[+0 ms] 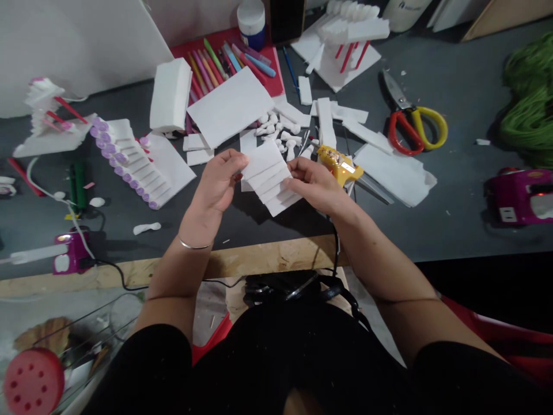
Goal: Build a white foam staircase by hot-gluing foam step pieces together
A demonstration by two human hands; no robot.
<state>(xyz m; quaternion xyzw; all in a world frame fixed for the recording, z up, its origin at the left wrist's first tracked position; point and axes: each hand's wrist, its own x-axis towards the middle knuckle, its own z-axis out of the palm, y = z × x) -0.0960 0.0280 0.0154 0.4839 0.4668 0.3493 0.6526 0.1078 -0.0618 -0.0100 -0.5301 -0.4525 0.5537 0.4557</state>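
Note:
Between my two hands is a small stepped piece of white foam board (pixel 271 177), made of several overlapping strips, held above the table. My left hand (pixel 222 180) pinches its upper left corner between thumb and fingers. At its right edge, my right hand (pixel 315 183) grips with thumb in front and fingers curled behind. Just behind the piece lies a heap of small white moulded shapes (pixel 290 138). A yellow glue gun (pixel 339 164) rests right beside my right hand, its front part hidden among white strips.
Scissors with red and yellow handles (pixel 406 118) lie at right, near a green yarn bundle (pixel 530 95). A stair model with purple discs (pixel 129 161) stands at left. Behind are felt pens (pixel 216 64) and a white sheet (pixel 231 106). The wooden table edge (pixel 259 258) runs in front.

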